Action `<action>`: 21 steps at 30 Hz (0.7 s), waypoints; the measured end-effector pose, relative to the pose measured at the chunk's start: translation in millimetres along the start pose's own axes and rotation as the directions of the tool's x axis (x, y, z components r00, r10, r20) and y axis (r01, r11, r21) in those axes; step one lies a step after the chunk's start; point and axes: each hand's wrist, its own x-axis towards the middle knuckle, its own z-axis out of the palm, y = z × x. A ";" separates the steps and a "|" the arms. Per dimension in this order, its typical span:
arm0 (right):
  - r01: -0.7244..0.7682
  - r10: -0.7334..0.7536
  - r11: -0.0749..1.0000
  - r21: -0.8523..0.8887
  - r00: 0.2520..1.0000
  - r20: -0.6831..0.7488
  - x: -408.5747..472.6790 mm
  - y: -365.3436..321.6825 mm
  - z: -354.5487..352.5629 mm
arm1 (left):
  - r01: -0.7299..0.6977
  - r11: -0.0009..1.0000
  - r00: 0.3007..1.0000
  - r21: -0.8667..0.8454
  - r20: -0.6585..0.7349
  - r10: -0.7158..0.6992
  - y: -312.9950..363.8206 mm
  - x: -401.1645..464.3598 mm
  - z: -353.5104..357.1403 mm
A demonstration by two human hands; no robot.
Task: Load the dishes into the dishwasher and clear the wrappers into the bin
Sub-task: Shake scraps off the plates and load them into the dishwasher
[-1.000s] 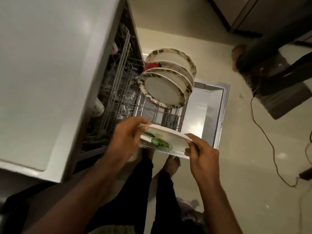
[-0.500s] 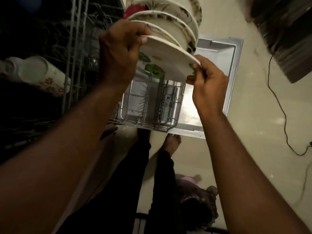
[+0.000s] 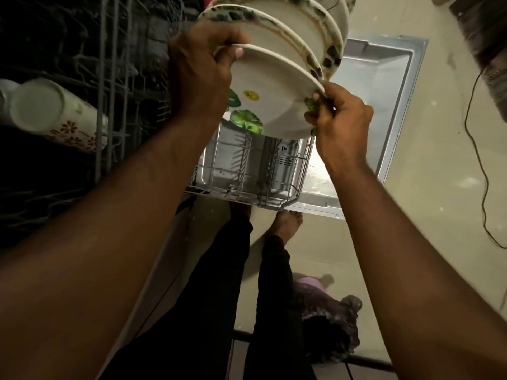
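Tilted leaf-print plate (image 3: pixel 274 89) above lower rack (image 3: pixel 247 171)

Pulled-out lower dishwasher rack (image 3: pixel 247 185), 2 leaf-rimmed plates (image 3: pixel 307 31) upright at 12 o'clock, dark upper rack (image 3: pixel 109 78), floral mug (image 3: pixel 55 113) at 9 o'clock

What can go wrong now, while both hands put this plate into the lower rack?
1. The plate is pinched only at its rim by the left hand and right hand; it may slip.
2. It sits close to the racked plates and might knock them.
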 end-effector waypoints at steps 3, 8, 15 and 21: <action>0.108 -0.106 0.994 0.019 0.991 -0.085 3.2 -12.5 -6.9 | -0.073 0.997 0.994 -0.021 -0.083 0.071 3.6 2.1 -3.8; 0.186 -0.191 0.978 -0.091 0.980 -0.051 6.3 -17.4 -8.1 | -0.068 0.998 0.990 -0.004 -0.125 0.067 -6.4 -1.5 -5.8; -0.009 0.090 0.915 -0.404 0.979 0.181 7.2 6.5 18.0 | 0.144 0.989 0.987 0.016 0.062 -0.145 -37.1 -18.9 6.0; -0.037 0.103 0.902 -0.431 0.986 0.131 4.2 22.1 26.0 | 0.103 0.990 0.976 0.098 0.183 -0.120 -35.6 -28.4 14.5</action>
